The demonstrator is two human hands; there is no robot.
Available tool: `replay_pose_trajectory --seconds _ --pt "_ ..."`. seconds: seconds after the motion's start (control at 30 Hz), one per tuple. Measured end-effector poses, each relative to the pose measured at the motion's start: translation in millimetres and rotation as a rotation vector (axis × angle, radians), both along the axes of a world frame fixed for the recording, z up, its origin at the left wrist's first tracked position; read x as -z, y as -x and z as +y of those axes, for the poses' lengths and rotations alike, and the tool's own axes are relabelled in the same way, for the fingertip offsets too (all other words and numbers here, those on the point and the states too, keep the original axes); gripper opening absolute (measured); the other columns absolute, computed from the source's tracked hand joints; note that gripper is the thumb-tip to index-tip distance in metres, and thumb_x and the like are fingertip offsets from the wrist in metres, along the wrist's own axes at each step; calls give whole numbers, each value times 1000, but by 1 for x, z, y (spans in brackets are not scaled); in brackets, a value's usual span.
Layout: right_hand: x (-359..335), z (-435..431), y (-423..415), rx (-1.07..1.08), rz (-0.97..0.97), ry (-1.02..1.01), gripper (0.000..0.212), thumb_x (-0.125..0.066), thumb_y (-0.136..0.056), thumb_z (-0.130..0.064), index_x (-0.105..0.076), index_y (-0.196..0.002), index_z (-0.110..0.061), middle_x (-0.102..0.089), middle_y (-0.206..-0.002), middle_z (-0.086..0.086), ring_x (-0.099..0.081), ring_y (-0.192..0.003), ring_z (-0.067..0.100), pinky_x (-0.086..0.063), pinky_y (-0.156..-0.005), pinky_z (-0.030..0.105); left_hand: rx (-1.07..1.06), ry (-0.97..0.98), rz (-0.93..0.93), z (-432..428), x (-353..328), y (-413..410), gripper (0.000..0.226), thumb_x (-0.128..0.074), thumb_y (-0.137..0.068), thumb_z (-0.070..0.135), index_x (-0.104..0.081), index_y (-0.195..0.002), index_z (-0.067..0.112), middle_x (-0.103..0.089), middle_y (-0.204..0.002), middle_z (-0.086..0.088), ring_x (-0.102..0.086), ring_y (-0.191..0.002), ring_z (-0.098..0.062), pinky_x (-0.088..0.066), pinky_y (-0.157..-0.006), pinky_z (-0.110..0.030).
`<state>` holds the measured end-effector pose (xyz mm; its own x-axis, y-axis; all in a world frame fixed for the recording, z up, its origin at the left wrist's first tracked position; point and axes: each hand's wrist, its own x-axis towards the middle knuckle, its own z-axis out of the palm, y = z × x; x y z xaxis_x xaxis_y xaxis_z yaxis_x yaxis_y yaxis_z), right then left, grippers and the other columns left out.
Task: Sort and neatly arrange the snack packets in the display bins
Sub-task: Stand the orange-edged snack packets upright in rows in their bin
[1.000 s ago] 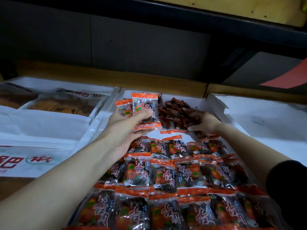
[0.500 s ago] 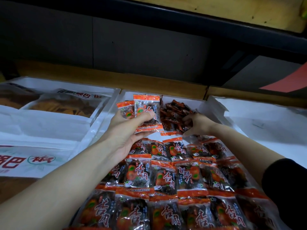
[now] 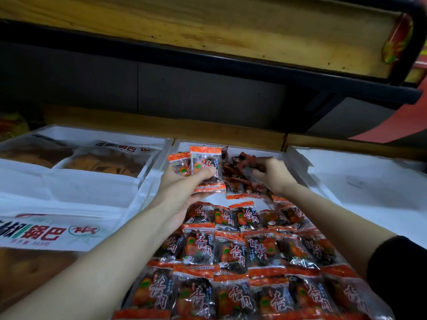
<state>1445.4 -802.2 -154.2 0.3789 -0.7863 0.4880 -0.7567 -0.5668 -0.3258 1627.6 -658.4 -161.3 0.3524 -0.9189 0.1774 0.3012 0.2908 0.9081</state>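
Left hand (image 3: pixel 182 188) grips fanned packets (image 3: pixel 205 167) at frame centre, above the middle bin (image 3: pixel 254 150). Right hand (image 3: pixel 275 176) rests in the loose pile (image 3: pixel 240 162), grip indeterminate. Risk: thumb-held packets slip, disturbing the arranged rows (image 3: pixel 231 250).

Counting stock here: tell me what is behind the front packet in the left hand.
Behind the front packet, which the left hand grips, a second orange-topped packet sticks out to its left. Whether more are stacked behind is hidden by the front packet and that hand.
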Motion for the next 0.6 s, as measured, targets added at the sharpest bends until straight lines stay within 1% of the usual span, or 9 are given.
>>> replay_pose_trajectory --seconds 0.07,0.13,0.23,0.3,0.33,0.4,0.47,0.53,0.6 --pt "-8 18 -7 -48 -119 25 15 -56 -93 -17 -68 -96 -9 -69 -84 4 -58 -65 10 -45 -57 24 -18 2 -15 1 -2 -2 28 -74 -80 5 -54 -95 17 -65 -117 -18 -65 -105 -30 -52 -93 -52" --pt "-17 38 -13 -88 -221 8 22 -59 -92 -20 -68 -88 0 -71 -83 11 -65 -75 18 -53 -69 38 2 13 5 4 -8 0 36 -76 -78 4 -54 -104 16 -69 -108 -13 -67 -100 -27 -54 -89 -49" --pt "-32 76 -20 -181 -372 -96 27 -60 -92 -23 -61 -75 -2 -68 -74 12 -66 -72 16 -55 -66 40 26 36 4 17 -18 8 39 -76 -77 4 -52 -105 17 -71 -94 -7 -69 -88 -19 -57 -80 -42" --pt "-40 102 -23 -213 -441 -159 29 -59 -92 -27 -61 -80 0 -68 -84 18 -67 -84 28 -55 -75 50 20 39 -11 30 -23 16 35 -75 -78 6 -52 -102 19 -71 -91 -4 -70 -80 -15 -58 -73 -36" --pt "-44 114 -24 -220 -469 -193 30 -57 -93 -29 -62 -85 -1 -68 -90 19 -66 -89 30 -54 -80 51 19 38 -15 37 -25 19 34 -74 -79 6 -52 -102 19 -71 -91 -4 -70 -77 -13 -57 -69 -33" --pt "-49 136 -23 -268 -522 -298 29 -51 -96 -32 -65 -97 -7 -69 -98 11 -66 -96 22 -55 -85 42 9 34 -3 51 -28 23 33 -74 -80 7 -53 -104 18 -72 -91 -4 -70 -76 -13 -58 -68 -33" --pt "-52 154 -20 -357 -594 -462 30 -42 -100 -32 -64 -110 -14 -68 -108 5 -65 -102 17 -56 -85 32 19 18 30 65 -32 23 32 -73 -81 7 -51 -102 17 -71 -91 -6 -70 -80 -17 -58 -76 -38" --pt "-53 167 -16 -417 -675 -603 30 -38 -101 -27 -60 -116 -14 -66 -115 8 -64 -105 17 -56 -85 27 37 1 53 81 -35 23 35 -73 -80 7 -51 -105 15 -71 -92 -8 -69 -85 -20 -58 -79 -40" --pt "-51 178 -11 -442 -751 -738 30 -41 -101 -19 -54 -126 -11 -62 -122 10 -61 -111 20 -55 -84 24 55 -13 53 97 -36 22 40 -74 -79 8 -51 -112 13 -71 -96 -9 -69 -91 -22 -58 -78 -40"
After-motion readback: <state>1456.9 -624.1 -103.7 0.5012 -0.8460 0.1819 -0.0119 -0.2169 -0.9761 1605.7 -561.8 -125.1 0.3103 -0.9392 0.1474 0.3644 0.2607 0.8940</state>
